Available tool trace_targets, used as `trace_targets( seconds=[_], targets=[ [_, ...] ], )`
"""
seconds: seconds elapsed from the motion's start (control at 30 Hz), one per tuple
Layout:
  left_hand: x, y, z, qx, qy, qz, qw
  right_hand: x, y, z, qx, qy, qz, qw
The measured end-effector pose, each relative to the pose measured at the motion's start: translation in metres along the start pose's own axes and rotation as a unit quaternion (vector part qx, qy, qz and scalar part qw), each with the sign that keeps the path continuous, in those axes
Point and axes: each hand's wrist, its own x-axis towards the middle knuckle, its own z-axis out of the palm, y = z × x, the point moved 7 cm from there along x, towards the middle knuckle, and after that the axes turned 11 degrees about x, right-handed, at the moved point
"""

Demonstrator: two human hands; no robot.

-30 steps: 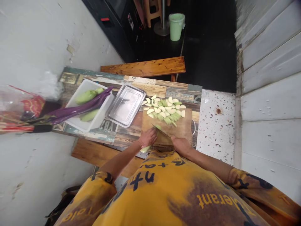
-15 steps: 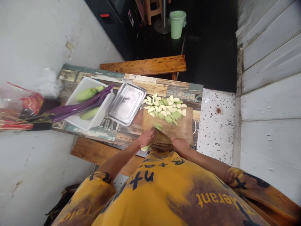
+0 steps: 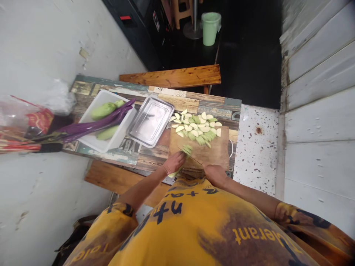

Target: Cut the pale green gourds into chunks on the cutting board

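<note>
My left hand point(image 3: 176, 162) is closed round a pale green vegetable point(image 3: 174, 173) at the near left edge of the wooden cutting board point(image 3: 219, 151). My right hand point(image 3: 215, 174) grips a knife point(image 3: 194, 159), whose thin blade points left toward my left fingers. Several fresh green slices point(image 3: 187, 149) lie just beyond the blade. A heap of cut half-round pieces point(image 3: 205, 129) covers the far part of the board and spills onto the patterned table point(image 3: 212, 110). The knife's handle is hidden in my right hand.
Left of the board lies a metal tray point(image 3: 151, 122). Beyond it, a white bin point(image 3: 88, 142) holds green vegetables and long purple eggplants point(image 3: 97, 125). Plastic bags point(image 3: 57, 98) are at the far left. Wooden benches point(image 3: 172, 77) flank the table; a green bucket point(image 3: 210, 29) stands behind.
More green slices show beside the blade, and the blade is now seen thinner, nearly edge-on. The whole view has shifted slightly; both hands keep their holds.
</note>
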Motion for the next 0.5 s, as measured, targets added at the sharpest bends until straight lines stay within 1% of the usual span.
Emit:
trace_targets(
  seconds=[0.1, 0.2, 0.27, 0.37, 0.5],
  targets=[
    [0.000, 0.001, -0.002, 0.000, -0.003, -0.012, 1.000, 0.005, 0.000, 0.005, -0.012, -0.010, -0.005, 1.000],
    [-0.006, 0.007, -0.011, 0.011, 0.014, -0.018, 1.000, 0.012, 0.008, 0.009, -0.019, -0.017, 0.011, 1.000],
    [-0.012, 0.012, -0.016, 0.018, 0.018, -0.022, 0.999, 0.016, 0.016, 0.008, -0.021, -0.021, 0.016, 0.999],
    [-0.019, 0.017, -0.015, 0.013, 0.000, -0.033, 0.999, 0.023, 0.031, -0.004, -0.031, -0.013, 0.014, 0.999],
    [-0.014, 0.015, -0.008, -0.010, -0.027, -0.039, 0.999, 0.030, 0.046, -0.025, -0.028, 0.030, 0.005, 0.999]
  ],
)
